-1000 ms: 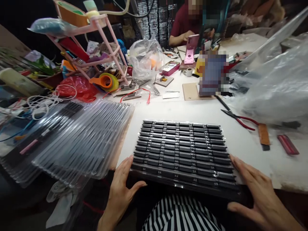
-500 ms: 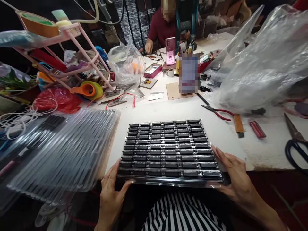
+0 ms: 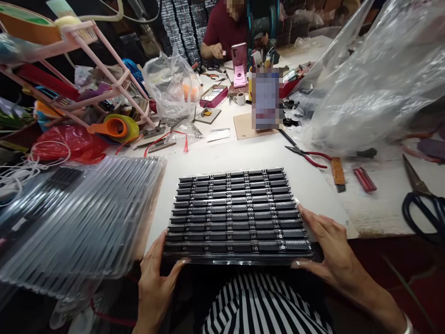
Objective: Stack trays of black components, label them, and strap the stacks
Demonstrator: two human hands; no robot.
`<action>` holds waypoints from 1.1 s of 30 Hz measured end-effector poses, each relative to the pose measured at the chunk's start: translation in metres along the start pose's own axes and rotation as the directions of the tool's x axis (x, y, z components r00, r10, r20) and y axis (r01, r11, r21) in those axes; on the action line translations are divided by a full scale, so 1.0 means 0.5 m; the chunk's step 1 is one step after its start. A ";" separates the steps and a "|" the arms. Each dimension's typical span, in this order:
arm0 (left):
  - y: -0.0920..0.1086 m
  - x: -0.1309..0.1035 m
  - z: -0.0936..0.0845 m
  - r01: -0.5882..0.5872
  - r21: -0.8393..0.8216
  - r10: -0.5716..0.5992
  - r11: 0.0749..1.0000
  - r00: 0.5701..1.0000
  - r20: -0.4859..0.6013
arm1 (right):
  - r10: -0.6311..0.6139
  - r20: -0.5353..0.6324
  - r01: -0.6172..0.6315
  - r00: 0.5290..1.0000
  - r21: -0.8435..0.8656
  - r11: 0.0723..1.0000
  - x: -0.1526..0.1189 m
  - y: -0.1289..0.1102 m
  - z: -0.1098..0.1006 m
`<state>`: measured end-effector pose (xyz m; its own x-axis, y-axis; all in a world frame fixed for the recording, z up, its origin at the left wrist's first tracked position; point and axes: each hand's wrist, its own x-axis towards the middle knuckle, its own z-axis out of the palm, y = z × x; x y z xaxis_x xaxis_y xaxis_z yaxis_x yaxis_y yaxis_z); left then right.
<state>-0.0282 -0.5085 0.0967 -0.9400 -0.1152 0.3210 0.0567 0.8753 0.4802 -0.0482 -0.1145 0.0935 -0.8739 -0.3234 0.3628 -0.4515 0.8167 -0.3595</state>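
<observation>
A clear plastic tray [image 3: 229,260] filled with rows of black comb-like parts lies at the table's front edge, its near side overhanging toward my lap. My left hand [image 3: 158,273] grips its near left corner, thumb at the front rim and fingers along the side. At the near right corner, my right hand [image 3: 325,246] holds the tray the same way. Left of it rests a stack of clear ribbed plastic trays [image 3: 86,222].
Red-handled pliers [image 3: 306,155], an orange-handled blade [image 3: 337,174], a red object [image 3: 365,180] and scissors [image 3: 422,199] lie at right. A pink rack [image 3: 104,69] stands left. Big plastic bags [image 3: 375,93] fill the right back. A person [image 3: 222,32] sits opposite.
The whole view has shifted slightly, so the scene sits further left and up. Both hands still hold the tray. The person opposite has raised a hand from the table.
</observation>
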 end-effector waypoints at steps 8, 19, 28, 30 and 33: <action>0.001 0.008 0.003 -0.021 0.017 0.022 1.000 0.999 -0.039 | 0.039 -0.023 -0.038 0.999 0.022 0.999 0.011 -0.009 -0.005; 0.019 0.016 0.009 -0.109 0.027 0.112 0.994 0.987 -0.117 | 0.095 0.004 -0.095 0.996 -0.003 0.996 0.021 0.007 -0.012; 0.021 0.019 0.012 -0.179 0.006 0.178 0.984 0.973 -0.144 | 0.089 -0.014 -0.089 0.996 -0.047 0.995 0.018 0.023 -0.005; 0.020 0.018 0.013 -0.177 -0.002 0.175 0.984 0.975 -0.137 | 0.056 -0.031 -0.058 0.998 -0.081 0.995 0.018 0.024 -0.002; 0.021 0.018 0.014 -0.171 -0.013 0.168 0.985 0.975 -0.145 | 0.014 -0.055 -0.019 0.998 -0.105 0.994 0.021 0.024 0.001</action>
<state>-0.0384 -0.4970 0.0988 -0.8585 -0.0334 0.5118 0.2214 0.8760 0.4284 -0.0629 -0.1080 0.0926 -0.8689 -0.2857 0.4042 -0.4132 0.8683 -0.2745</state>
